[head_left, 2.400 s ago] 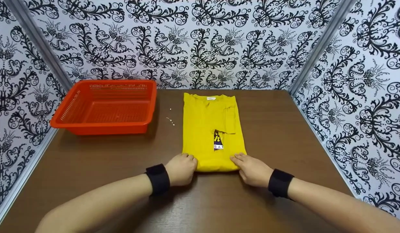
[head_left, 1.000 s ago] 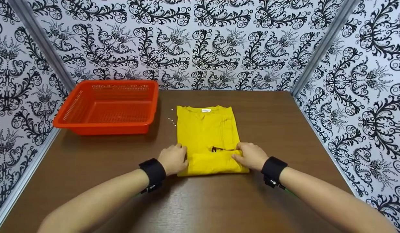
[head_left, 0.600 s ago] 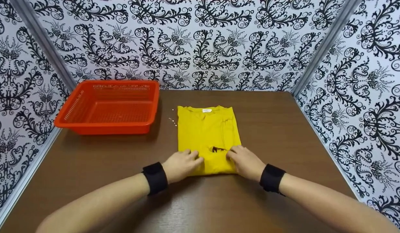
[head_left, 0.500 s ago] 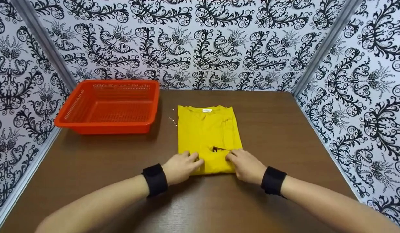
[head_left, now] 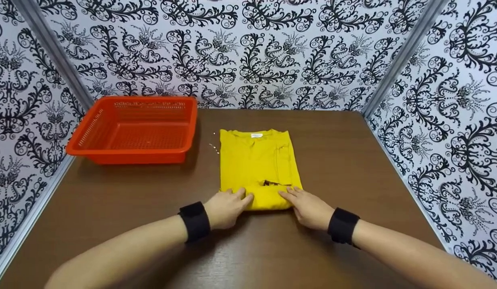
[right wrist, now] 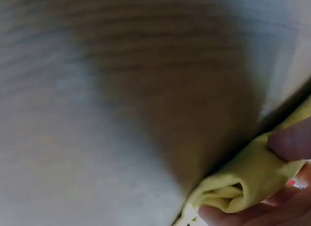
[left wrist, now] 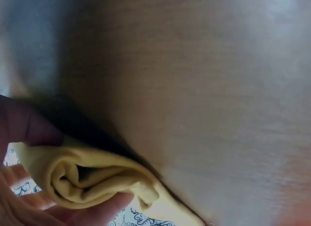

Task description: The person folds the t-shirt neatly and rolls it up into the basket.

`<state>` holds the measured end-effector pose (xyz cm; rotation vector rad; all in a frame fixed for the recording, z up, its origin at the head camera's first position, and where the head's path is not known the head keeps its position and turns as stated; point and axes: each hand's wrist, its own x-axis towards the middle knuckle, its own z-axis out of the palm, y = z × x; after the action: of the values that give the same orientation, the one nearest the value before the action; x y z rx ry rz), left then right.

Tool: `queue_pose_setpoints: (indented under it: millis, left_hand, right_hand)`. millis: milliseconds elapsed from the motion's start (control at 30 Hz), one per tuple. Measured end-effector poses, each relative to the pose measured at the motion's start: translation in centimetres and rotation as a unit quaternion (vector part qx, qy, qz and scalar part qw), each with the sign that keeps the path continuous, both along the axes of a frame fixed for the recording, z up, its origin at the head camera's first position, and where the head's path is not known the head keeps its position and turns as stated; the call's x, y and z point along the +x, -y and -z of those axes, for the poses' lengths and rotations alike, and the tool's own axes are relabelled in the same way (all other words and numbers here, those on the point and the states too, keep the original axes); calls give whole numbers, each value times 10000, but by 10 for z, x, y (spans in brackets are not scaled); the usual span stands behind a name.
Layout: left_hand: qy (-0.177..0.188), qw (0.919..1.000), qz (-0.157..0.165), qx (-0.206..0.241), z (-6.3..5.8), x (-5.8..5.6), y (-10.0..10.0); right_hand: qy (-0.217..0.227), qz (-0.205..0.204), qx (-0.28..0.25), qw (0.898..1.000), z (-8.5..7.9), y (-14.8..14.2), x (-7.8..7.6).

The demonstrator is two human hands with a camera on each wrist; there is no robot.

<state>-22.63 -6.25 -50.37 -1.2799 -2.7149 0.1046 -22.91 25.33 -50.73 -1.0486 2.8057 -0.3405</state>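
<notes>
A yellow T-shirt [head_left: 252,160] lies folded into a narrow rectangle, collar and white label at the far end. Its near end is rolled up, and a sliver of dark print shows just beyond the roll. My left hand [head_left: 227,208] grips the roll's left end. In the left wrist view the thumb and fingers curl round the spiral of yellow cloth [left wrist: 92,158]. At the right end my right hand [head_left: 311,209] holds the roll. The right wrist view shows its thumb on one side of the rolled cloth [right wrist: 252,170] and fingers on the other.
An orange plastic basket [head_left: 131,151] with perforated walls stands at the back left of the brown table [head_left: 340,160]. Small white specks lie between basket and T-shirt. Patterned panels [head_left: 248,52] enclose the table at the back and both sides.
The T-shirt's near end has been rolled toward the collar, covering most of the dark print. The collar has come nearer. Both hands have shifted inward along the roll.
</notes>
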Motion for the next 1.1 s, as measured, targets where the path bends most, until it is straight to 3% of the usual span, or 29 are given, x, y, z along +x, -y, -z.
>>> queue_pose_setpoints:
  millis: [100,233,367,567,700,800,900,933,1100]
  left_hand:
    - [338,9994,-48,-99,-6,1,-1]
    - [920,9956,-72,-174,-14,5,-1]
    - [1465,9892,29,79,-24,3,1]
    - [2303,9696,239,792,-30,-9,9]
    - [2747,9541,105,1192,-26,-22,14]
    - [3008,9432,-165,1400,-23,-29,16]
    - [3072,9387,-494,1480,-21,-33,16]
    - [2938,9432,-538,1456,-7,-40,17]
    - [2540,9522,-1181,1214,3,-43,16]
  right_hand:
    - [131,-105,30,9999,-11,3,4]
    - [626,-321,66,9975,-28,7,8]
    - [1123,-467,85,9925,-38,6,2]
    - [2239,-378,-141,9738,-47,1,-18]
    - [2747,-30,-426,9606,-45,-2,-31]
    - [2745,151,-641,9593,-39,-5,-40]
    - [2575,285,-810,9625,-31,-8,-48]
    - [2467,326,-811,9652,-28,-8,-50]
    - [1878,797,-713,9764,-17,-6,-56]
